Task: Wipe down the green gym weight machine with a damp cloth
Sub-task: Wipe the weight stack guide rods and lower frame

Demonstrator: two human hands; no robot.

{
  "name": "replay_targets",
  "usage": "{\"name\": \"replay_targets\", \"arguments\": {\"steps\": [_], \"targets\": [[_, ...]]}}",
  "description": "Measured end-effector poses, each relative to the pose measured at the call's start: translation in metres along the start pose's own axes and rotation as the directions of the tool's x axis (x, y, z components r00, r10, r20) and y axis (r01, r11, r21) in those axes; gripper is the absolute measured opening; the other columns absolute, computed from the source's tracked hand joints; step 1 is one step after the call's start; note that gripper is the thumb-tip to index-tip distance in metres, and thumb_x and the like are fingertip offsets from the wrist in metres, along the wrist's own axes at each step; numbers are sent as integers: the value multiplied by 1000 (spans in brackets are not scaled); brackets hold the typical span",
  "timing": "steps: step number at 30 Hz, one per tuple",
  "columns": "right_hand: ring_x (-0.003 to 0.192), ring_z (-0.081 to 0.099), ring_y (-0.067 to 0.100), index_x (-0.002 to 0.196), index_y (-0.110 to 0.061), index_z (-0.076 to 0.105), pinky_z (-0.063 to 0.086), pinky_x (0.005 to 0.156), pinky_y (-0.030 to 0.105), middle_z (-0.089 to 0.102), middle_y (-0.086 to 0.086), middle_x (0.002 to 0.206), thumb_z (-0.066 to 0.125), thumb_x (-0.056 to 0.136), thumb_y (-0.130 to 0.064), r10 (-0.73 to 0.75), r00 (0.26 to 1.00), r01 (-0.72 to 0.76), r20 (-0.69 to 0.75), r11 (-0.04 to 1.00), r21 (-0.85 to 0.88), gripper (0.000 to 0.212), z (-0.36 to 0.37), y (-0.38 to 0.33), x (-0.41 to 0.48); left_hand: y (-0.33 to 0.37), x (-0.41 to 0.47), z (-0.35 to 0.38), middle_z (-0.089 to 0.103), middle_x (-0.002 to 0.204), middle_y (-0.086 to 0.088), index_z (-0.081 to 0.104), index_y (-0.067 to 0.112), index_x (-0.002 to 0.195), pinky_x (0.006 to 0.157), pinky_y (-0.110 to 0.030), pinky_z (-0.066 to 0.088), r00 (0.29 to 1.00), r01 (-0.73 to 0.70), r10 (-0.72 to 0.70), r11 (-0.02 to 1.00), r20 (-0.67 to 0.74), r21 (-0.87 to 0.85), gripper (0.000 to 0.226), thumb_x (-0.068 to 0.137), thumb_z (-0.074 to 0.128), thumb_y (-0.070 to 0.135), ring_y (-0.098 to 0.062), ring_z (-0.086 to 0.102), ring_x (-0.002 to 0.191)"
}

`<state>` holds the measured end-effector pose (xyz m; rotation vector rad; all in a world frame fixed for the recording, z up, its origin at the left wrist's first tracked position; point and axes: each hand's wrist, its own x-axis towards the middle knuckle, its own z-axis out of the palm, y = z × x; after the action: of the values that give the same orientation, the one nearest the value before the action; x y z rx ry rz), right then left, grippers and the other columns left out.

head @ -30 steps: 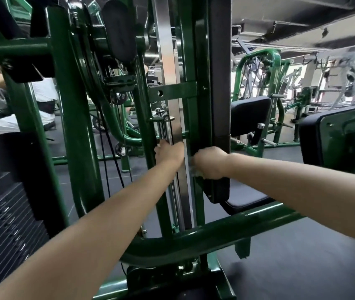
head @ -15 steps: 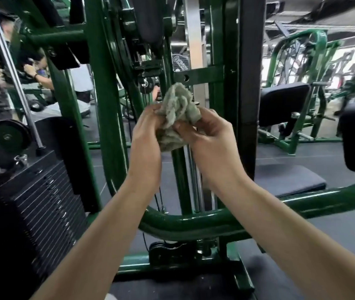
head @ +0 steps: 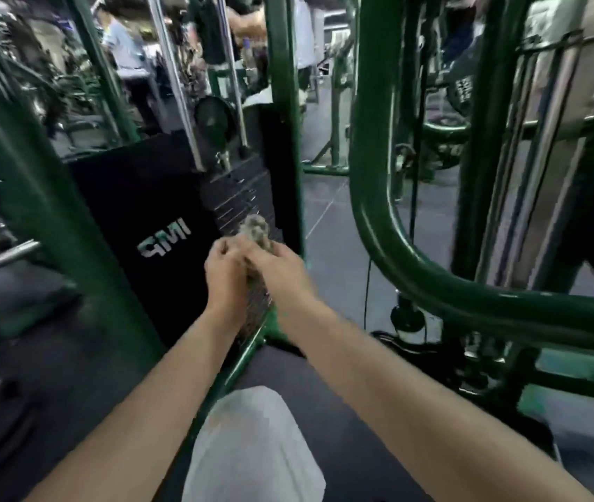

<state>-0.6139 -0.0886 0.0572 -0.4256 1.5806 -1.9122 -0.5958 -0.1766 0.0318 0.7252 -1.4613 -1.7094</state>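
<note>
A crumpled grey-green cloth (head: 256,230) is bunched between both my hands at the middle of the view. My left hand (head: 223,273) grips its lower part and my right hand (head: 281,271) holds it from the right. The hands hover in front of the black weight stack (head: 237,197) of the green machine. A thick curved green tube (head: 397,255) of the machine's frame bends past on the right, apart from the hands. A green upright post (head: 282,103) rises just behind the cloth. The picture is blurred.
A black shroud with white letters (head: 150,226) covers the stack's left side. Chrome guide rods (head: 175,77) rise above it. A slanted green beam (head: 34,197) crosses the left. My pale trouser leg (head: 252,451) shows at the bottom. Other people stand far behind.
My view has swung left and down, from the chrome rail to the weight stack. The hands came off the rail, bunched the cloth together and now hold it lower.
</note>
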Motion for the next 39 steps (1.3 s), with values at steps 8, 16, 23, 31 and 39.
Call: {"name": "replay_targets", "arguments": {"steps": [8,16,23,31,39], "targets": [[83,63,16,95,-24,66,50,79,34,69,-1,96,67,96,-36,353,907,-334,-231,935,118,13,-132,112,59,-120,37,53,76,96,-16,75,6,96,78,-33,61,568,428,-636,770,522,473,28,97,47,11,-24,75,77],[85,73,27,112,-7,71,58,85,40,77,14,99,63,90,-7,226,795,-249,-564,968,38,23,-263,179,66,-246,31,161,75,114,-20,69,3,121,86,-45,63,554,273,-643,741,529,614,42,82,75,17,-31,74,88],[91,77,30,111,-18,76,62,86,49,80,9,97,77,88,-19,-34,717,-82,-697,988,-132,23,-337,163,58,-266,21,243,75,103,-13,71,5,116,83,-33,60,246,362,-433,871,867,332,25,94,71,16,-24,72,90],[80,75,24,93,-18,75,63,79,40,77,1,81,76,83,-23,-313,584,-224,-749,825,-519,11,-356,130,64,-298,-22,283,73,111,-18,61,3,129,53,-24,57,559,596,-467,801,685,61,43,90,80,11,-22,71,83],[71,45,9,88,-23,45,36,61,21,52,-6,89,75,81,-21,-803,437,-121,-405,393,-911,31,-356,123,58,-287,-14,314,66,89,-8,64,13,107,56,-28,42,715,88,-343,908,609,409,21,88,64,22,-22,61,76]]}}
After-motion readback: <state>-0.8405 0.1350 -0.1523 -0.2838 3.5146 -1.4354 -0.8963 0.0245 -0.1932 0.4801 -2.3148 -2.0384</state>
